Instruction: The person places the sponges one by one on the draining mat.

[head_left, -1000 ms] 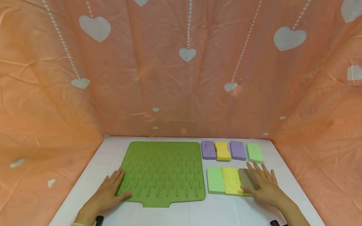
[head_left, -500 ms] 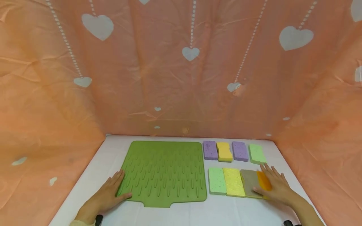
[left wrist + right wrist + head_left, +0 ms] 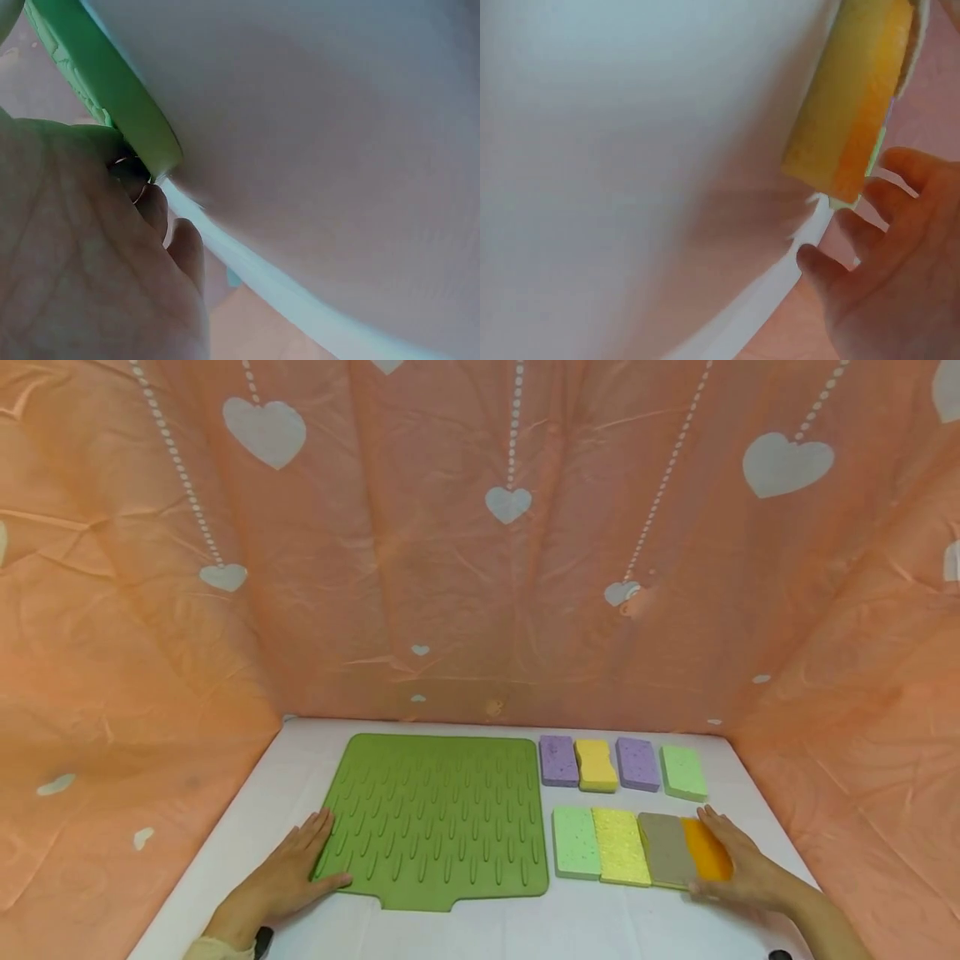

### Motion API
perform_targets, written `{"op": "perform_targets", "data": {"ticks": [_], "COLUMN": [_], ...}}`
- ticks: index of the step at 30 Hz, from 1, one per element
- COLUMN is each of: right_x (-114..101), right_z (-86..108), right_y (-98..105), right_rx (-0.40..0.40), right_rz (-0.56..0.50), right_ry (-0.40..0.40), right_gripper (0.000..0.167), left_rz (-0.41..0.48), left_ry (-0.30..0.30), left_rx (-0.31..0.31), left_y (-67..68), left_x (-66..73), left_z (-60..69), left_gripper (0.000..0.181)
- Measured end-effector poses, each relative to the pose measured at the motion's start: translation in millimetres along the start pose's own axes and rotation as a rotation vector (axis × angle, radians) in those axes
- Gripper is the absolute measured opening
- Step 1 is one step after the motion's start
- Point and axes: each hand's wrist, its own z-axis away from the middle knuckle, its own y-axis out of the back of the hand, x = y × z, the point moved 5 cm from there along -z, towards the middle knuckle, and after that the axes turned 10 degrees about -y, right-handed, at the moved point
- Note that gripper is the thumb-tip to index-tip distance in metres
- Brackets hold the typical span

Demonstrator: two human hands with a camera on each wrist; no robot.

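A green ridged mat (image 3: 435,818) lies flat on the white table. My left hand (image 3: 281,872) rests against its left edge, thumb at the near corner; the left wrist view shows the fingers beside the mat's edge (image 3: 124,90). To the right, a front row holds a light green sponge (image 3: 576,843), a yellow sponge (image 3: 621,847), a grey-brown flat piece (image 3: 665,850) and an orange piece (image 3: 705,850). My right hand (image 3: 742,868) is at the row's right end, fingers extended, thumb near its front edge. In the right wrist view its fingers are spread near the orange piece (image 3: 847,105); contact is unclear.
Behind the front row stands another row: two purple sponges, one at the left (image 3: 558,760) and one further right (image 3: 637,764), a yellow notched sponge (image 3: 596,765) between them, and a light green sponge (image 3: 683,772). An orange curtain (image 3: 450,568) with hearts surrounds the table.
My right hand has moved right, from above the grey-brown piece to the row's right end, uncovering the grey-brown and orange pieces. My left hand stays at the mat. The head view has shifted slightly.
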Motion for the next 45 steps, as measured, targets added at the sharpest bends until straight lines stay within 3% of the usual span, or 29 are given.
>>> {"op": "perform_targets", "data": {"ticks": [13,19,24,32,39,45], "right_x": [13,14,15,14,15,11], "right_z": [7.9,12.5,10.9,12.4,12.2,11.7], "right_y": [5,7,9,13,16,26], "right_rx": [-0.05,-0.042,-0.044,0.067,0.112,0.202], "right_rz": [0.015,0.012,0.007,0.111,0.16,0.192], "right_ry": [-0.004,0.057,0.016,0.079,0.087,0.156], "right_gripper": [0.127,0.121,0.116,0.109,0.111,0.114], "left_rz": [-0.001,0.09,0.054,0.047,0.092,0.098], "left_ry": [0.006,0.004,-0.008,-0.007,-0.059,-0.013], "left_rx": [-0.085,-0.082,-0.084,-0.108,-0.059,-0.096], "left_y": [-0.7,-1.2,-0.6,-1.2,-4.9,-4.1], "left_x": [-2.0,-2.9,-2.7,-3.2,-7.0,-7.3], "left_z": [-3.6,-4.1,-7.0,-8.8,-6.2,-8.8], "left_gripper": [0.116,0.121,0.121,0.122,0.122,0.124]}}
